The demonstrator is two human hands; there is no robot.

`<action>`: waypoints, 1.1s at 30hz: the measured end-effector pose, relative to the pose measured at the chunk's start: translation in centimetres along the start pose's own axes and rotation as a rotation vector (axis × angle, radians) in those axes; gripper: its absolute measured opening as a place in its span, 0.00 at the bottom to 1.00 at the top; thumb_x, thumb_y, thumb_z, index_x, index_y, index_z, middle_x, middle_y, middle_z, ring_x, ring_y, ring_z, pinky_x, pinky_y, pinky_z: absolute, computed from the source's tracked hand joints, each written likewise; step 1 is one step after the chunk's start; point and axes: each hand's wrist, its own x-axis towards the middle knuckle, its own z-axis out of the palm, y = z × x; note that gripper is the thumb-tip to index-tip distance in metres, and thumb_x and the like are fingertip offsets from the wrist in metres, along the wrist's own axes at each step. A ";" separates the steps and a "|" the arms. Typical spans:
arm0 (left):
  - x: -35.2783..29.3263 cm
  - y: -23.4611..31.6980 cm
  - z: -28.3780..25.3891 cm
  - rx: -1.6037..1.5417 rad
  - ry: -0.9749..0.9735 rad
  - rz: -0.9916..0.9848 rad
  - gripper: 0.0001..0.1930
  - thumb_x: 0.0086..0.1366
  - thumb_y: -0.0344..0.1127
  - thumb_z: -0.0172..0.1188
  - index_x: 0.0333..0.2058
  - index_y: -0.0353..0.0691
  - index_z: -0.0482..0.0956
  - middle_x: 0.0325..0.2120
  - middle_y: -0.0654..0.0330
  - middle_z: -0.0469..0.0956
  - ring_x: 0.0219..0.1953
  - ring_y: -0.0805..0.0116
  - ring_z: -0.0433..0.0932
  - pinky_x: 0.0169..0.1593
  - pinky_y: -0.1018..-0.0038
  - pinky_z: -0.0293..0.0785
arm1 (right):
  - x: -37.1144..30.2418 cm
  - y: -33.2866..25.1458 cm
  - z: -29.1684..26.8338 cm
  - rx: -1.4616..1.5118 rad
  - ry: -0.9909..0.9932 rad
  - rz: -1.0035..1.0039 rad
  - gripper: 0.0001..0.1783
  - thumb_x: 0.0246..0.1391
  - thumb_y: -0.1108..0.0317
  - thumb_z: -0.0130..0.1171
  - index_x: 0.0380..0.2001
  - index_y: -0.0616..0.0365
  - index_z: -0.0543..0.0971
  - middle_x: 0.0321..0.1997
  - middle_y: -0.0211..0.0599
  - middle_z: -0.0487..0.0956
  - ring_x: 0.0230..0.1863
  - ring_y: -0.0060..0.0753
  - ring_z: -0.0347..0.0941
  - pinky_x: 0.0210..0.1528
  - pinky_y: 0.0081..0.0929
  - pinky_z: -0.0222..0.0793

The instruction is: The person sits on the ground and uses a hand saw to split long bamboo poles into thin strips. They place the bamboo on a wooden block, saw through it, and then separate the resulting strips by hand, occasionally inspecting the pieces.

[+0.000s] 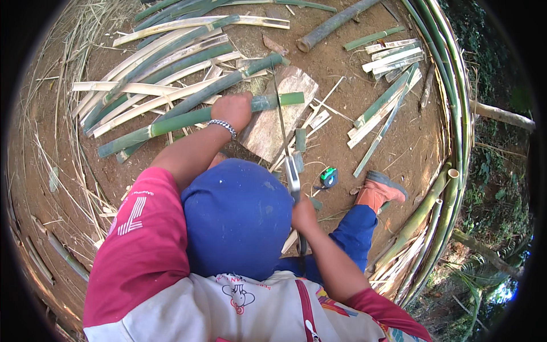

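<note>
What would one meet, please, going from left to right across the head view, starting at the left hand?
Left hand → saw → tape measure → orange boot → green foliage. The right hand overlaps the saw, so it is left out.

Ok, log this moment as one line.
left hand: holds pole | right hand: grips saw | saw: blade crosses pole near its right end | block: beneath pole | tape measure: right of saw

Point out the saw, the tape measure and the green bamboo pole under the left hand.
Saw (293, 173), head view: on its broad pale metal part.
Tape measure (329, 178), head view: middle of its case.
Green bamboo pole (182, 121), head view: upper side of its stem.
</note>
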 end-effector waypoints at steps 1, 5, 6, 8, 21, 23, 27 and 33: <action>-0.1 0.0 -0.1 0.000 -0.011 -0.005 0.08 0.63 0.33 0.52 0.35 0.42 0.81 0.32 0.48 0.85 0.35 0.49 0.85 0.39 0.55 0.81 | 2.8 -4.3 -1.9 -0.003 -0.046 0.072 0.17 0.57 0.68 0.55 0.49 0.61 0.75 0.48 0.63 0.79 0.51 0.65 0.77 0.52 0.51 0.73; 0.9 0.6 -1.0 0.000 -0.050 0.002 0.08 0.62 0.32 0.53 0.36 0.41 0.80 0.33 0.47 0.84 0.36 0.47 0.85 0.41 0.54 0.80 | 7.2 -7.2 -3.3 0.027 0.021 -0.001 0.20 0.57 0.67 0.57 0.52 0.62 0.73 0.46 0.62 0.80 0.48 0.65 0.77 0.51 0.51 0.73; 0.8 0.6 -1.2 -0.009 -0.078 -0.012 0.08 0.61 0.32 0.53 0.37 0.40 0.79 0.34 0.47 0.84 0.37 0.47 0.84 0.42 0.54 0.80 | 6.2 -6.1 -2.5 -0.009 0.044 -0.001 0.20 0.57 0.68 0.57 0.52 0.62 0.72 0.45 0.62 0.80 0.48 0.65 0.78 0.51 0.51 0.73; 0.9 -0.3 -1.5 -0.021 -0.035 0.003 0.08 0.61 0.32 0.53 0.37 0.41 0.79 0.33 0.47 0.84 0.36 0.47 0.84 0.41 0.53 0.80 | 0.6 -0.2 0.6 0.037 0.096 -0.102 0.21 0.56 0.70 0.57 0.54 0.62 0.72 0.45 0.63 0.80 0.48 0.65 0.78 0.51 0.51 0.74; 0.7 0.2 -0.8 -0.009 0.011 0.004 0.08 0.61 0.31 0.53 0.36 0.41 0.80 0.31 0.47 0.84 0.36 0.48 0.85 0.41 0.54 0.80 | -1.2 3.8 3.3 0.161 0.128 -0.066 0.16 0.57 0.67 0.57 0.47 0.61 0.74 0.44 0.61 0.81 0.50 0.64 0.77 0.52 0.51 0.73; 0.4 0.1 0.0 -0.009 -0.007 -0.003 0.08 0.61 0.31 0.53 0.37 0.41 0.79 0.32 0.47 0.84 0.37 0.48 0.84 0.42 0.53 0.80 | -0.6 3.3 1.5 0.090 0.020 -0.004 0.16 0.57 0.67 0.57 0.47 0.61 0.74 0.44 0.60 0.81 0.50 0.64 0.78 0.52 0.50 0.74; 0.5 0.4 -0.4 0.005 0.020 0.017 0.07 0.61 0.31 0.53 0.34 0.40 0.80 0.32 0.47 0.84 0.36 0.47 0.85 0.40 0.54 0.80 | 4.8 -2.6 -2.3 0.088 0.000 -0.055 0.17 0.57 0.66 0.58 0.48 0.61 0.74 0.43 0.60 0.81 0.49 0.64 0.78 0.50 0.49 0.74; 0.6 0.6 -0.9 0.005 -0.002 -0.018 0.07 0.61 0.30 0.53 0.37 0.41 0.78 0.34 0.47 0.84 0.37 0.48 0.84 0.42 0.53 0.79 | -1.6 2.4 1.5 0.127 0.075 -0.088 0.21 0.57 0.67 0.59 0.52 0.62 0.72 0.47 0.63 0.80 0.51 0.66 0.76 0.53 0.51 0.72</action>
